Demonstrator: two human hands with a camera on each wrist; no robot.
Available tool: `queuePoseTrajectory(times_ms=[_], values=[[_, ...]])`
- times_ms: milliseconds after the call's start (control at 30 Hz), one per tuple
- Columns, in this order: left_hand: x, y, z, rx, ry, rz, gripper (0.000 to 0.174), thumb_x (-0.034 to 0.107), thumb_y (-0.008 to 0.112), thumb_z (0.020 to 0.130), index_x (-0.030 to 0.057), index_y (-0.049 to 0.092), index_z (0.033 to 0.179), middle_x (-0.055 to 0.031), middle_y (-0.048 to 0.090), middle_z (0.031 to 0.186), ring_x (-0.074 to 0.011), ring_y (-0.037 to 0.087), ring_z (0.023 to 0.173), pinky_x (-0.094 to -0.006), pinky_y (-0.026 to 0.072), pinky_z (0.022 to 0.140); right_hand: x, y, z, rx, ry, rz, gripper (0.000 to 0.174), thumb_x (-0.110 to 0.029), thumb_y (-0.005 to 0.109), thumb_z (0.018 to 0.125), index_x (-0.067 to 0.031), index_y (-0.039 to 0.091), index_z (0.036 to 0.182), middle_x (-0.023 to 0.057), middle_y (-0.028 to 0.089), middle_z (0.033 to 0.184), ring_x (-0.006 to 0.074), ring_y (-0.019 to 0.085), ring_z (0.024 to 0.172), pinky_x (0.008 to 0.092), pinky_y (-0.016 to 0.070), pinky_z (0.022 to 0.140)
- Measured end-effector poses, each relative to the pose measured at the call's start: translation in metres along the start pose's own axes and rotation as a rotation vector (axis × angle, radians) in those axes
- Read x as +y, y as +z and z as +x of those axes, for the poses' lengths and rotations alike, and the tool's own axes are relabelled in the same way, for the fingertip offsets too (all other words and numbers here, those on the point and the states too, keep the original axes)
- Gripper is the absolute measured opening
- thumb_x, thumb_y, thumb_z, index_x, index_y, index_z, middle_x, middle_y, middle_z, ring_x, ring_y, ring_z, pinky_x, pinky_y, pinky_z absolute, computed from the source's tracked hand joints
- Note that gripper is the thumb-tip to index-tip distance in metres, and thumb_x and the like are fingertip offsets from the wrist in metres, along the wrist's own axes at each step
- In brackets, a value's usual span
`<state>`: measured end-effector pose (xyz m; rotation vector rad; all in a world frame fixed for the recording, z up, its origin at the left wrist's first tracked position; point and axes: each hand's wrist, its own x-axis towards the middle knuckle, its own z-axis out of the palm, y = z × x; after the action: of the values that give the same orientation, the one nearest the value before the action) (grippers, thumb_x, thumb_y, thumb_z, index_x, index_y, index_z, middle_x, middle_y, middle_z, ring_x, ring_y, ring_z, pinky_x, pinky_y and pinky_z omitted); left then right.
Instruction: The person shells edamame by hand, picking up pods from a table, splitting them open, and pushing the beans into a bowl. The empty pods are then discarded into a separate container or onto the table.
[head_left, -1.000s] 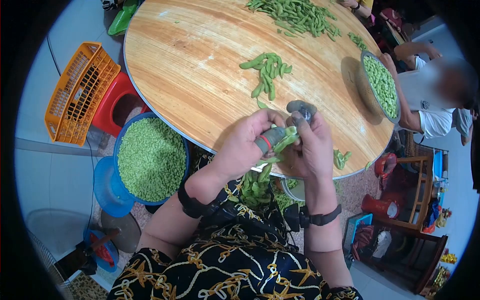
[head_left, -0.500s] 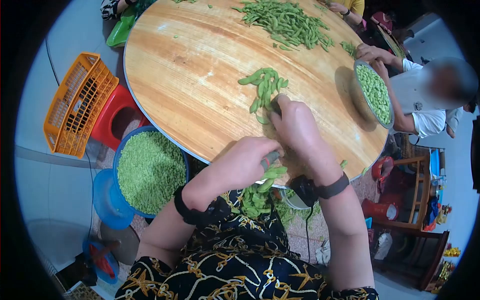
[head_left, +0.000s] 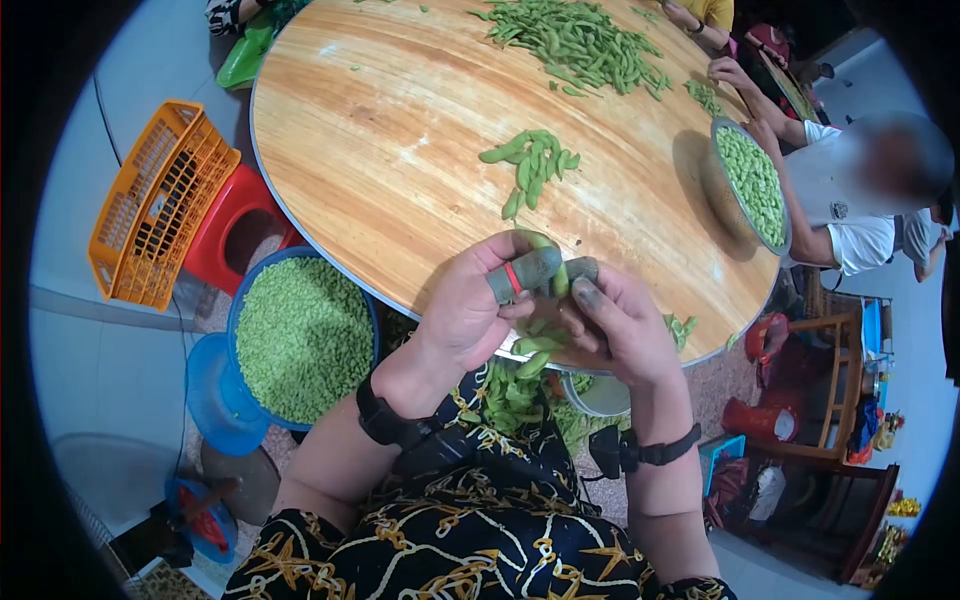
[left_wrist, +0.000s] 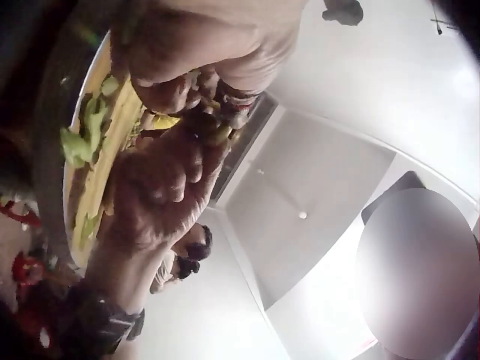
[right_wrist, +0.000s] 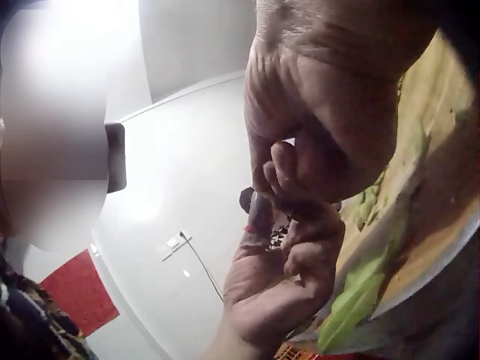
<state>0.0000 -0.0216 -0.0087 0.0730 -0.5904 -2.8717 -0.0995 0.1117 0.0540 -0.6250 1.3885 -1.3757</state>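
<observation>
Both hands meet above the near edge of the round wooden table (head_left: 400, 190). Between their fingertips is a green soybean pod (head_left: 560, 281). My left hand (head_left: 462, 310) grips it, its thumb wearing a grey-green cover with a red band (head_left: 513, 277). My right hand (head_left: 640, 335) pinches the same pod from the other side, its fingertips also covered in grey-green. Below the hands, loose pods (head_left: 538, 345) lie at the table edge. A small pile of pods (head_left: 535, 160) sits just beyond. In the right wrist view, the hands' own fingers hide the held pod.
A blue basin (head_left: 372, 310) full of shelled beans stands left of the table, near a red stool (head_left: 240, 215) and an orange crate (head_left: 150, 200). A metal colander (head_left: 725, 195) of beans rests at the right edge beside another person. Farther back lies a large pod pile (head_left: 575, 45).
The right hand held a split pod with the left, reached forward to the small pile, then came back with a pod. The left hand turned and rose to meet it.
</observation>
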Motion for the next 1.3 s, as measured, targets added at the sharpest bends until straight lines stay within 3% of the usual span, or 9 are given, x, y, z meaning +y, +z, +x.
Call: queuePoseTrajectory(times_ms=[100, 167, 600, 733, 867, 933, 1067, 1167, 1300], values=[[0.002, 0.007, -0.003, 0.039, 0.075, 0.118, 0.015, 0.005, 0.058, 0.083, 0.002, 0.055, 0.098, -0.0024, 0.058, 0.089, -0.0023, 0.049, 0.069, -0.0148, 0.0322, 0.05, 0.007, 0.003, -0.006, 0.062, -0.041, -0.044, 0.024, -0.027, 0.038, 0.095, -0.0074, 0.051, 0.092, -0.006, 0.041, 0.059, 0.0032, 0.032, 0.05, 0.0184, 0.0225, 0.044], [0.0, 0.012, -0.003, 0.195, 0.086, 0.254, 0.019, 0.007, 0.058, 0.083, 0.0019, 0.054, 0.1, -0.0038, 0.058, 0.089, -0.0034, 0.052, 0.07, -0.0149, 0.0335, 0.051, 0.008, 0.004, -0.007, 0.045, -0.043, -0.005, 0.024, -0.026, 0.038, 0.095, -0.0073, 0.051, 0.092, -0.0059, 0.041, 0.059, 0.0033, 0.032, 0.05, 0.0186, 0.0228, 0.044], [-0.022, 0.019, 0.001, 0.334, 0.362, 0.606, 0.016, 0.002, 0.053, 0.081, 0.0013, 0.053, 0.098, -0.0007, 0.053, 0.084, -0.0031, 0.046, 0.064, -0.0147, 0.0312, 0.049, 0.017, -0.005, -0.006, 0.017, -0.097, 0.002, 0.023, -0.02, 0.037, 0.096, -0.0069, 0.05, 0.081, -0.0055, 0.04, 0.055, 0.0023, 0.031, 0.044, 0.0183, 0.024, 0.041], [-0.018, 0.017, 0.002, 0.182, 0.324, 0.616, 0.017, -0.002, 0.049, 0.079, -0.0001, 0.055, 0.095, -0.0015, 0.054, 0.083, -0.0029, 0.047, 0.065, -0.0148, 0.032, 0.05, 0.013, 0.0, -0.006, 0.108, -0.068, -0.008, 0.023, -0.018, 0.038, 0.094, -0.0074, 0.047, 0.076, -0.0059, 0.036, 0.053, 0.0028, 0.029, 0.043, 0.0192, 0.0234, 0.039], [-0.012, 0.018, 0.003, 0.183, 0.178, 0.383, 0.009, 0.005, 0.048, 0.083, 0.0008, 0.053, 0.088, 0.0011, 0.049, 0.071, -0.0012, 0.039, 0.056, -0.0146, 0.0278, 0.047, 0.011, -0.003, -0.004, 0.102, -0.075, -0.057, 0.016, -0.012, 0.04, 0.09, -0.004, 0.052, 0.081, -0.0015, 0.049, 0.057, 0.0054, 0.044, 0.046, 0.0224, 0.0355, 0.041], [-0.012, 0.021, 0.005, 0.196, 0.184, 0.377, 0.01, 0.01, 0.047, 0.085, 0.0015, 0.052, 0.087, 0.0021, 0.046, 0.067, -0.0007, 0.034, 0.052, -0.0151, 0.0249, 0.045, 0.016, -0.005, -0.001, 0.101, -0.127, -0.077, 0.013, -0.012, 0.044, 0.088, -0.0028, 0.052, 0.081, 0.0037, 0.052, 0.056, 0.012, 0.049, 0.046, 0.0276, 0.0394, 0.045], [-0.024, 0.019, 0.008, 0.272, 0.269, 0.637, 0.014, -0.002, 0.052, 0.078, 0.0022, 0.051, 0.092, 0.0011, 0.049, 0.077, -0.0046, 0.046, 0.067, -0.0162, 0.0367, 0.058, 0.021, -0.003, 0.001, 0.321, -0.322, -0.45, 0.013, -0.014, 0.047, 0.089, -0.003, 0.053, 0.083, 0.0038, 0.049, 0.054, 0.0128, 0.046, 0.043, 0.0269, 0.0371, 0.04], [-0.028, 0.014, 0.013, 0.339, 0.363, 0.855, 0.026, -0.006, 0.055, 0.075, 0.0016, 0.049, 0.099, -0.0007, 0.047, 0.084, -0.0053, 0.045, 0.079, -0.0168, 0.0386, 0.065, 0.021, -0.003, 0.004, 0.455, -0.419, -0.744, 0.011, -0.011, 0.054, 0.081, -0.0017, 0.055, 0.086, 0.0195, 0.053, 0.062, 0.0376, 0.053, 0.056, 0.0388, 0.0429, 0.051], [-0.026, 0.025, 0.011, 0.402, 0.331, 0.735, 0.028, -0.004, 0.057, 0.077, 0.0013, 0.048, 0.103, -0.0012, 0.049, 0.088, -0.0047, 0.047, 0.076, -0.0155, 0.0388, 0.062, 0.024, -0.006, 0.01, 0.538, -0.489, -0.726, 0.011, -0.012, 0.053, 0.083, -0.001, 0.055, 0.086, 0.0181, 0.053, 0.06, 0.0341, 0.054, 0.055, 0.0373, 0.0424, 0.051]])
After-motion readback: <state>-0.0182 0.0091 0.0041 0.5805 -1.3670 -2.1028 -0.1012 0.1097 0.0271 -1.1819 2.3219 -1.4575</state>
